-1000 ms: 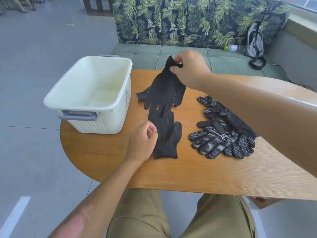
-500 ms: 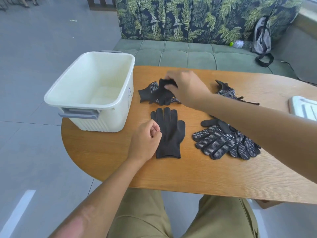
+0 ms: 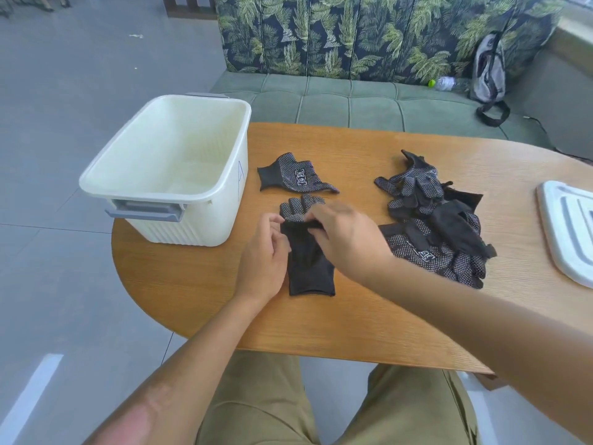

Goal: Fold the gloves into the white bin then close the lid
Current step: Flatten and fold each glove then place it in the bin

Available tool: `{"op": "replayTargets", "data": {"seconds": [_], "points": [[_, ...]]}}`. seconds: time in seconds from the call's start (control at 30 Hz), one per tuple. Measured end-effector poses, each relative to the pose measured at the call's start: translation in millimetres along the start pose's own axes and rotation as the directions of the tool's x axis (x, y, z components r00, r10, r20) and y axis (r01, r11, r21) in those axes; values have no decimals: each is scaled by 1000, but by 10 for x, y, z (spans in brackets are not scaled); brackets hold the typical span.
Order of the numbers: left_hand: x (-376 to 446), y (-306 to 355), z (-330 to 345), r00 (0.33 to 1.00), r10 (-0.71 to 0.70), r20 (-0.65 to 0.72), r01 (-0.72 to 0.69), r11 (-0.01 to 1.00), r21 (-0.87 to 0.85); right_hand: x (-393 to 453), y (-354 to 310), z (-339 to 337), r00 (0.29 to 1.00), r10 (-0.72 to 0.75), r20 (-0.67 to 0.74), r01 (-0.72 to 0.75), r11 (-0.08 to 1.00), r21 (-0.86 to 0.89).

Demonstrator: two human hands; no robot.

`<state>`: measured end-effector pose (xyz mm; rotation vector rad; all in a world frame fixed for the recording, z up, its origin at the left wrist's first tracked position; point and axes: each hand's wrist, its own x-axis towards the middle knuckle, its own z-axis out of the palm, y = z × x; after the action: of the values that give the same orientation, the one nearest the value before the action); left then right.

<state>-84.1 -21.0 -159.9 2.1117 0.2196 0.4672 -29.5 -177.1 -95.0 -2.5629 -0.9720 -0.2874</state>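
Note:
A black glove (image 3: 309, 268) lies flat in the middle of the wooden table (image 3: 369, 316), its dotted fingers bent back toward the far side. My left hand (image 3: 261, 255) pinches its left edge and my right hand (image 3: 345, 234) grips its fingers at the fold. A second dotted glove (image 3: 295, 173) lies just beyond it, near the bin. The white bin (image 3: 167, 168) stands open and empty at the table's left end. A heap of several black dotted gloves (image 3: 433, 220) sits to the right. The white lid (image 3: 568, 229) rests at the table's right edge.
A green sofa (image 3: 353, 101) with a leaf-patterned back runs behind the table. On it lie a plastic bottle (image 3: 444, 82) and a grey backpack (image 3: 487, 72). Grey floor lies to the left. My knees are under the table's near edge.
My right hand let go of the glove it had carried beside the bin and came back to the flat glove. Both hands now hold that glove, with its fingers turned over.

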Motion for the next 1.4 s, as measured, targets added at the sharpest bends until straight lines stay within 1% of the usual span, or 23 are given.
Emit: {"op": "replayTargets", "data": {"seconds": [0.13,0.23,0.33,0.6,0.7,0.87,1.0,1.1,1.17,1.23,1.33,1.4], "points": [[21,-29,16,999,39,-29,-39,999,24,-409,-10,281,997,-62,-49,61,998,-16],[29,-28,19,996,74,-49,-72,997,40,-628,-11,431,989,-116,-90,118,993,15],[23,2,23,994,92,-54,-89,995,54,-694,8,514,986,-110,-122,116,992,45],[21,25,15,998,38,-43,-35,997,75,-730,49,546,976,-103,-192,128,984,123],[17,42,10,999,29,-31,-26,995,99,-743,60,543,971,-126,-204,152,982,116],[18,40,9,999,37,-3,-36,989,140,-762,30,519,969,-165,-182,181,981,75],[11,33,1,999,46,15,-48,981,190,-818,44,424,978,-200,-62,203,978,50],[5,36,-19,998,55,37,-62,978,199,-864,116,346,979,-203,16,203,978,-37],[0,46,-37,997,36,68,-49,978,201,-868,181,338,981,-193,16,194,976,-99],[1,46,-57,994,37,106,-60,974,217,-857,230,362,975,-222,-8,219,964,-152],[-9,46,-99,981,102,167,-140,961,237,-840,236,412,967,-251,-41,239,953,-184],[-46,29,-141,970,161,182,-203,948,244,-850,218,418,974,-218,-64,204,964,-171]]}}
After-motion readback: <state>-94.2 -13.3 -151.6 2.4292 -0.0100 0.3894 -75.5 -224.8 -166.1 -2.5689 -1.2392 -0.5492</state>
